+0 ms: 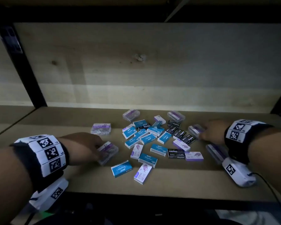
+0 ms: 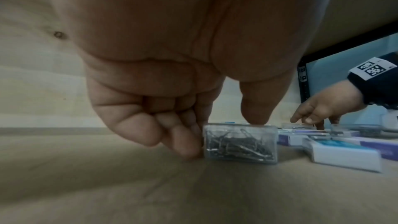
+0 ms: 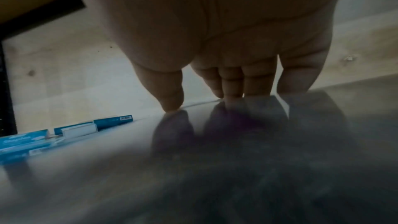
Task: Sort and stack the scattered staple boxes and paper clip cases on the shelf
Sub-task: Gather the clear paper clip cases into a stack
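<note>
Blue (image 1: 121, 169), black (image 1: 176, 153) and white-purple (image 1: 143, 173) staple boxes lie scattered in the middle of the shelf board (image 1: 177, 184). My left hand (image 1: 99, 151) pinches a clear paper clip case (image 1: 109, 151) at the pile's left edge. In the left wrist view the thumb (image 2: 255, 108) sits on the lid of that case (image 2: 240, 143) and the fingers (image 2: 185, 144) press its side; the case rests on the board. My right hand (image 1: 203, 133) touches another clear case (image 1: 195, 129) at the right with its fingertips (image 3: 233, 91).
More clear paper clip cases lie at the left (image 1: 101, 128), at the back (image 1: 131, 114) (image 1: 176, 115) and under my right wrist (image 1: 216, 152). A wooden back panel (image 1: 136, 70) and black uprights (image 1: 31, 75) bound the shelf. A cable (image 1: 272, 192) hangs from my right wrist.
</note>
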